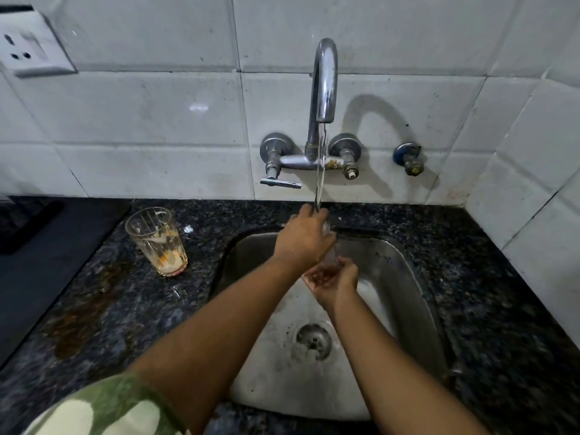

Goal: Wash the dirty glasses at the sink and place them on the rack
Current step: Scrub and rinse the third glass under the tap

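Over the steel sink (405, 277), my left hand (303, 240) grips a clear glass (331, 246) from above and holds it in the running water. My right hand (334, 281) is cupped palm-up around the base of the glass. Both hands hide most of it, so only a wet sliver shows between them. A second glass (157, 240) stands upright on the dark granite counter (131, 309) to the left of the sink. It is ribbed, streaked with white residue and has orange dregs at the bottom. No rack is in view.
The chrome wall faucet (323, 89) runs a stream into the sink, with its lever handle (280, 183) at lower left. A blue-capped valve (409, 158) sits on the tiled wall to the right. A black slab (40, 262) lies left of the counter, beside a brown stain (78, 321). The drain (314, 340) is in the basin.
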